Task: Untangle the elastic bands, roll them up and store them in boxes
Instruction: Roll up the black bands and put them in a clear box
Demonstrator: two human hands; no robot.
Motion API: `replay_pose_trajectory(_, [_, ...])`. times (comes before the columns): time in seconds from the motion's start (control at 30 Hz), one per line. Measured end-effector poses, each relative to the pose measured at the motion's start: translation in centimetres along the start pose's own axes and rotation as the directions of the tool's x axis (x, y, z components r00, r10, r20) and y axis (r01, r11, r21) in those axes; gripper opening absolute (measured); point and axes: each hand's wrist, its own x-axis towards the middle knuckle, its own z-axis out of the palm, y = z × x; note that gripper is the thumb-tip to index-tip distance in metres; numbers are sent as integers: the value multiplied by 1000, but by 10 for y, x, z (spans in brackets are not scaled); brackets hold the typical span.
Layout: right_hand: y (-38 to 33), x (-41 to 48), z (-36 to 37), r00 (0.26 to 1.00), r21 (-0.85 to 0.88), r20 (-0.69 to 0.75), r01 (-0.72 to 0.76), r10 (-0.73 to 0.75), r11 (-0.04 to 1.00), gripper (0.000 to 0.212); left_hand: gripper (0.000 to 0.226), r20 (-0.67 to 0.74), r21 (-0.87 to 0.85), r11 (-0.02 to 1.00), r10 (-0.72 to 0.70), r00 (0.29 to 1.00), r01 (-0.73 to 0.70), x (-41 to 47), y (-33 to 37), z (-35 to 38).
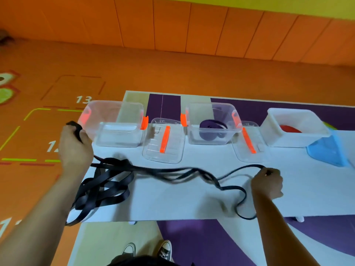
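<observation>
Head view: black elastic band (153, 170) strung left-right across worktop (192, 204), tangled bulk (103, 187) at left edge, nearer left hand (74, 148), fist around band end. Right hand (268, 182) pinches thin far loop. Empty clear box (115, 125) just beyond left hand.

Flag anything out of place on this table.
The black elastic band is a tangle spilling over the table's front left edge, stretched between left hand and right hand. The blue lid sits tilted beside the white box.

Bright even light, perhaps slight blur, warped edges
</observation>
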Motion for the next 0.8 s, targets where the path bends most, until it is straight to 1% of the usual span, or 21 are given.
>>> replay_pose_trajectory(0.07, [-10,6,-6,997,1,-44,57,-57,998,20,29,53,-16,999,-31,998,32,-8,1,-1])
replay_pose_trajectory(0.1, [-14,5,-8,994,-12,-50,93,-94,996,25,25,92,-42,998,-33,995,37,-13,4,-1])
replay_pose_trajectory(0.17, [-24,0,-7,983,-35,-32,181,-182,983,33,8,208,-185,981,-18,978,57,-23,17,-5])
replay_pose_trajectory(0.2, [-27,-3,-5,977,-60,-6,210,-211,976,31,9,284,-274,957,-12,959,93,-29,27,-6])
replay_pose_trajectory(0.27, [-37,-10,3,966,-118,84,254,-245,960,19,20,418,-421,890,21,908,173,-38,42,-10])
replay_pose_trajectory(0.33, [-50,-23,12,937,-119,193,317,-291,941,24,27,515,-514,825,77,854,236,-46,59,-18])
replay_pose_trajectory(0.4, [-69,-45,21,886,-54,285,396,-365,917,27,24,555,-563,776,98,826,286,-53,73,-25])
replay_pose_trajectory(0.43, [-79,-60,24,849,8,330,434,-412,901,26,22,562,-572,761,91,822,306,-56,80,-28])
replay_pose_trajectory(0.5, [-102,-94,30,760,197,402,473,-510,859,23,21,560,-596,739,105,822,313,-59,89,-32])
replay_pose_trajectory(0.57, [-129,-131,31,665,421,431,449,-610,788,21,18,559,-613,733,139,818,294,-62,93,-33])
replay_pose_trajectory(0.63, [-158,-169,26,569,599,437,394,-697,697,18,23,530,-634,731,173,830,252,-63,95,-35])
replay_pose_trajectory(0.7, [-185,-202,14,458,697,466,336,-757,633,18,27,465,-639,755,228,856,146,-60,95,-37])
replay_pose_trajectory(0.8, [-213,-236,-5,273,773,526,240,-805,587,30,21,413,-596,803,306,858,0,-53,91,-44])
